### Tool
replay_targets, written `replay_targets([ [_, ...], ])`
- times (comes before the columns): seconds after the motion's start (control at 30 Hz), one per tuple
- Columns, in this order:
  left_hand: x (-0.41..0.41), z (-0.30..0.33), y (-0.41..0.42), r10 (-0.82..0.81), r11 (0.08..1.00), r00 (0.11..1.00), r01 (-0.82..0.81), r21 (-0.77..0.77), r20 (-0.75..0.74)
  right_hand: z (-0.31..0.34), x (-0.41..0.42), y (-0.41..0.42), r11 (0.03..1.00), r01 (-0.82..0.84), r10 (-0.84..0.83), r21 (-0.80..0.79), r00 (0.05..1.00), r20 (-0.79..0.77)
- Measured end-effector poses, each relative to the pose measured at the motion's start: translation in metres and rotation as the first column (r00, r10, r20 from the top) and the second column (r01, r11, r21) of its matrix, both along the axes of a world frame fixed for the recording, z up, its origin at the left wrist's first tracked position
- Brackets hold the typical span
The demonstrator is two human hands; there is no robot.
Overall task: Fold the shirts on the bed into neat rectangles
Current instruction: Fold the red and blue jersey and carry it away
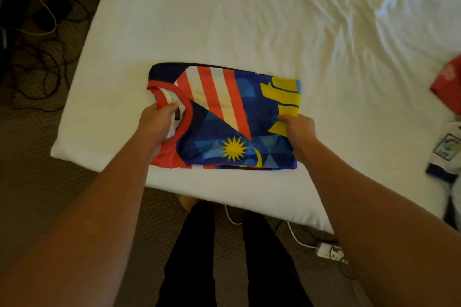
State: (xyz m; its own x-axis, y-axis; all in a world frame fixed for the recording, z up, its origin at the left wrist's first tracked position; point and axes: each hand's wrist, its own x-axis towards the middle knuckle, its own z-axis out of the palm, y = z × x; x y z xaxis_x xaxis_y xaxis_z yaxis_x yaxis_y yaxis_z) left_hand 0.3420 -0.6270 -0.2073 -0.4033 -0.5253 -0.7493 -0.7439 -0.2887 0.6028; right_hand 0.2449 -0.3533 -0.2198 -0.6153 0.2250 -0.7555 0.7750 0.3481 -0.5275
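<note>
The flag-patterned shirt [224, 117] is laid near the corner of the bed [199, 20] as a nearly finished rectangle. Its red collar [159, 97] is pinched by the left hand [156, 124], and its opposite short edge is gripped by the right hand [298, 132]. The final squaring of this fold seems to be in hand. Next, the edges would need to be aligned, the cloth smoothed and both grips released. Right of this shirt, at the bed's edge, a red garment [447, 85] and a white printed garment [446, 149] are seen unfolded. No containers are seen.
</note>
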Motion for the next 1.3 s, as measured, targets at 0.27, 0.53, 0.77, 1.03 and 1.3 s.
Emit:
replay_targets([
  [0.27, 0.002, 0.098, 0.007, -0.164, 0.961, 0.982, 0.139, -0.237, -0.088, 0.081, -0.024, -0.007, 0.834, -0.536, 0.550, 0.131, 0.827, -0.118],
  [0.53, 0.062, 0.259, -0.034, -0.015, 0.912, 0.966, -0.093, -0.400, -0.258, 0.229, -0.034, -0.089, 0.649, -0.744, 0.733, 0.158, 0.556, -0.393],
  [0.77, 0.164, 0.363, -0.102, 0.165, 0.816, 0.920, -0.330, -0.474, -0.355, 0.350, 0.014, -0.219, 0.477, -0.850, 0.759, 0.222, 0.271, -0.593],
  [1.03, 0.307, 0.426, -0.203, 0.324, 0.632, 0.830, -0.546, -0.549, -0.453, 0.423, 0.129, -0.382, 0.318, -0.919, 0.713, 0.234, 0.069, -0.698],
  [1.3, 0.454, 0.471, -0.282, 0.470, 0.445, 0.757, -0.647, -0.619, -0.453, 0.460, 0.260, -0.531, 0.131, -0.966, 0.663, 0.222, -0.081, -0.745],
])
